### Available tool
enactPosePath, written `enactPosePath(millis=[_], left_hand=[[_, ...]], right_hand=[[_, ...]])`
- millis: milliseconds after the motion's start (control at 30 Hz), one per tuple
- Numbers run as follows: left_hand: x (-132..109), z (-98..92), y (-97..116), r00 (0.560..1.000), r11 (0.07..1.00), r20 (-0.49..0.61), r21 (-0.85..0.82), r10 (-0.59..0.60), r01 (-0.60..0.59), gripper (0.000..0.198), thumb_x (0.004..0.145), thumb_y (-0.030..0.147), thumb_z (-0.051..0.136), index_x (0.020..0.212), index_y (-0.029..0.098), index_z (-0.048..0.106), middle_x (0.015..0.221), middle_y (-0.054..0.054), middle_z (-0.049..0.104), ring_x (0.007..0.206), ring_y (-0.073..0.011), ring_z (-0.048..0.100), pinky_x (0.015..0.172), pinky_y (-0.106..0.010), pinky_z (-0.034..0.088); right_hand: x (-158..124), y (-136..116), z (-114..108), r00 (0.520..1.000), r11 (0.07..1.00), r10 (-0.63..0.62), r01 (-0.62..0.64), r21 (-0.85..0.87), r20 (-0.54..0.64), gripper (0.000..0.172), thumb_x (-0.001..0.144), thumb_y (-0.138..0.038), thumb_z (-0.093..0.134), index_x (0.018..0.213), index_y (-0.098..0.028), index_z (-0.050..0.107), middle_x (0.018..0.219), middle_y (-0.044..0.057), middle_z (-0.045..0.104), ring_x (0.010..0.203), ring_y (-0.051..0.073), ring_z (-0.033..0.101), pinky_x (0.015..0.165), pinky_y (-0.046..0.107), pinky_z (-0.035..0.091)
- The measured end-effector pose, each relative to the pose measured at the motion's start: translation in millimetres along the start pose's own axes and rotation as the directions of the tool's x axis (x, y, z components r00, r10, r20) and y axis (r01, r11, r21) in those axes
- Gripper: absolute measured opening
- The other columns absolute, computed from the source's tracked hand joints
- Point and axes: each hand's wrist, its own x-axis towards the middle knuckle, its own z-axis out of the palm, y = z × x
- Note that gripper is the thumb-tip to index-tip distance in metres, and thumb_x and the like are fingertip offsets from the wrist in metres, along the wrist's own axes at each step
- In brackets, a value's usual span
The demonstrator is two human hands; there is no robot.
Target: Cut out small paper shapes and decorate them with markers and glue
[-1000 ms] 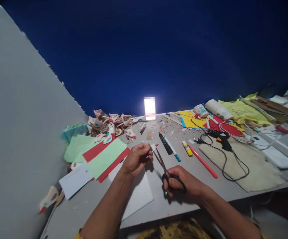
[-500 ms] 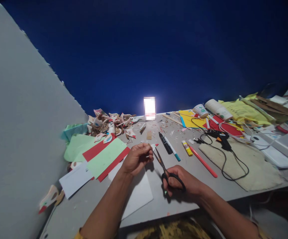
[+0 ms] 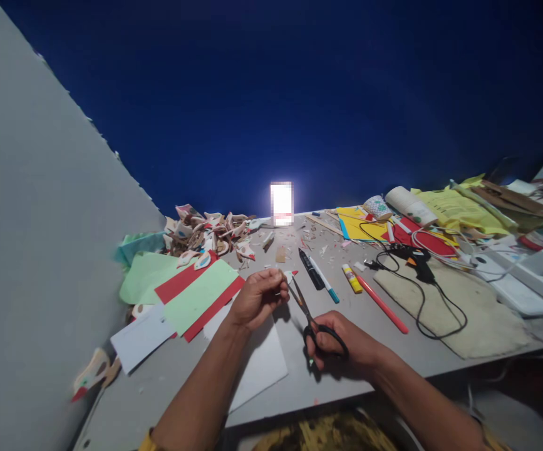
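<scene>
My right hand (image 3: pixel 330 343) grips black-handled scissors (image 3: pixel 305 307), whose blades are parted and point up and away, toward the fingertips of my left hand (image 3: pixel 260 299). The fingers of my left hand are pinched together; what they hold is too small to make out. Just beyond those fingertips lies a small white piece with a red tip (image 3: pixel 292 274). Under my left forearm, a white sheet (image 3: pixel 266 363) rests on the grey table (image 3: pixel 341 388). A black marker (image 3: pixel 311 269) and a teal-tipped pen (image 3: pixel 325 282) lie beyond the scissors.
Green paper (image 3: pixel 203 297) and red strips lie at the left, before a heap of painted cutouts (image 3: pixel 215 232). On the right are a glue stick (image 3: pixel 352 279), a red stick (image 3: pixel 382 305), a glue gun (image 3: pixel 416 262) with looping cable and a beige cloth (image 3: pixel 482 319).
The view has shifted very slightly. Both hands and the scissors hold nearly the same pose as before.
</scene>
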Motion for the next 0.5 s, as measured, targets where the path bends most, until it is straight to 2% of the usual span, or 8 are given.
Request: enactPosePath(millis=[500], left_hand=[[0.3,-1.0,-1.0,1.0,0.998,-0.011,0.057,0.018,-0.018,0.034,0.059,0.028,0.095,0.069,0.011,0.068,0.064,-0.001,0.062,0.057,-0.0074,0.057,0.059,-0.018,0.049]], right_hand=[[2.0,6.7,-4.0,0.999,0.999,-0.026,0.025,0.021,0.024,0.055,0.069,-0.065,0.081,0.074,-0.012,0.067,0.06,0.004,0.065,0.047,0.011,0.052,0.044,0.02,0.035]])
